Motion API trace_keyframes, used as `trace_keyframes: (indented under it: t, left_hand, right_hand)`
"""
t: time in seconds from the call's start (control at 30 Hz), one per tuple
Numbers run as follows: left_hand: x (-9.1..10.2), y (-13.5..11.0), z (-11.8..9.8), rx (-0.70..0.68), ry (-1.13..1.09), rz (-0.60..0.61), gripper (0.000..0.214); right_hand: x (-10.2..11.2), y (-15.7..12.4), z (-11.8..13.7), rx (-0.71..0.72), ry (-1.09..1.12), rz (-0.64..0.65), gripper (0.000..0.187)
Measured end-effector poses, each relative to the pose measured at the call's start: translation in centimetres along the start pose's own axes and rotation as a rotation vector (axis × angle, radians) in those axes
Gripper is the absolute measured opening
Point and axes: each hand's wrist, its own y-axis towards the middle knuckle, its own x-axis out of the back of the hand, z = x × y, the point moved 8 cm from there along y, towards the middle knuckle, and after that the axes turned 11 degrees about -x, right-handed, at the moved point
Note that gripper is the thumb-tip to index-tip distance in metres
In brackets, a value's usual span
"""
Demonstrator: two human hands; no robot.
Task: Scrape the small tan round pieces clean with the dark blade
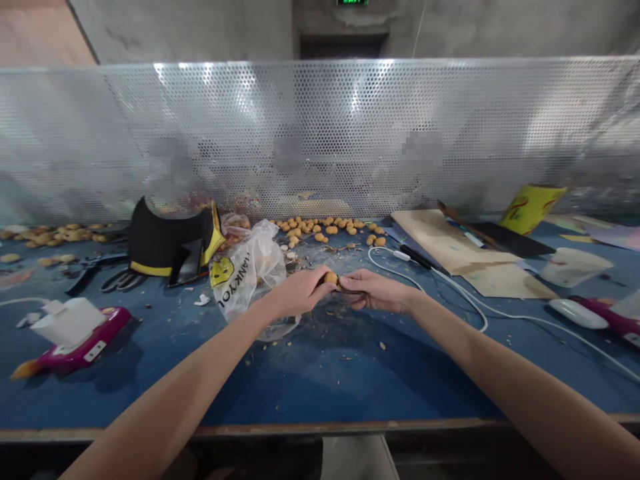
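Observation:
Above the middle of the blue table, my two hands meet. My left hand (303,291) is closed around a small, rounded yellow-brown piece (331,278), like a nut or a small gourd. My right hand (376,291) is closed in a pinch right beside it, on something narrow and dark whose kind I cannot make out. Just left of my left hand, partly behind it, lies a crumpled clear plastic bag (255,267) with a yellow smiley print. Beyond the hands, a loose heap of similar yellow-brown pieces (320,230) lies along the back.
A perforated metal screen (320,127) rises behind the table. A black-and-yellow container (167,237) and a magenta power strip (95,340) with a white plug are at left. At right are brown paper (440,250), white cables (470,297) and a yellow packet (533,208).

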Motion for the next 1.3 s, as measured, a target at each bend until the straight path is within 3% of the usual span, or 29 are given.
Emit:
trace_keyframes:
  t: [0.1, 0.2, 0.33, 0.43, 0.57, 0.67, 0.77, 0.9, 0.97, 1.03, 1.1, 1.2, 1.3]
  left_hand:
    - [0.1, -0.2, 0.9, 0.073, 0.001, 0.002, 0.028]
    - [0.1, -0.2, 1.5, 0.122, -0.031, -0.033, 0.033]
    - [-0.7, 0.0, 2.5, 0.216, -0.329, -0.135, 0.046]
    - [-1.9, -0.1, 3.1, 0.301, -0.574, -0.135, 0.053]
    - [-0.4, -0.1, 2.4, 0.207, -0.345, -0.175, 0.049]
    - [0.3, -0.2, 1.9, 0.157, -0.159, -0.132, 0.045]
    - [0.1, -0.2, 1.6, 0.138, -0.125, -0.066, 0.042]
    - [0.6, 0.0, 0.8, 0.073, -0.129, -0.101, 0.037]
    - [0.8, 0.1, 0.6, 0.061, -0.137, -0.117, 0.035]
    - [0.8, 0.0, 0.8, 0.076, -0.128, -0.104, 0.034]
    - [0.7, 0.0, 1.1, 0.098, -0.123, -0.085, 0.034]
    - [0.6, -0.1, 1.6, 0.121, -0.14, -0.062, 0.036]
    - [0.4, -0.2, 2.0, 0.163, -0.212, -0.075, 0.042]
  right_hand:
    - [0.7, -0.3, 1.5, 0.127, -0.406, -0.294, 0.042]
    - [0.6, -0.9, 3.0, 0.241, -0.863, -0.53, 0.03]
    - [-0.3, -1.3, 3.9, 0.425, -1.276, -0.706, 0.024]
    - [-0.9, -1.4, 4.0, 0.493, -1.422, -0.777, 0.028]
    - [-0.9, -1.6, 4.1, 0.427, -1.331, -0.778, 0.027]
    - [-0.4, -1.6, 3.9, 0.331, -1.119, -0.681, 0.024]
    - [0.1, -1.3, 3.1, 0.232, -0.714, -0.473, 0.035]
    - [-0.7, -0.4, 1.3, 0.086, -0.191, -0.13, 0.046]
    - [-1.1, -0.1, 0.8, 0.048, -0.029, -0.055, 0.044]
    - [-0.9, 0.1, 0.5, 0.045, 0.062, -0.077, 0.042]
    - [-0.1, 0.2, 0.7, 0.082, -0.086, -0.238, 0.043]
    - [0.8, -0.4, 1.8, 0.171, -0.592, -0.548, 0.042]
    - [0.2, -0.9, 3.1, 0.312, -1.019, -0.698, 0.029]
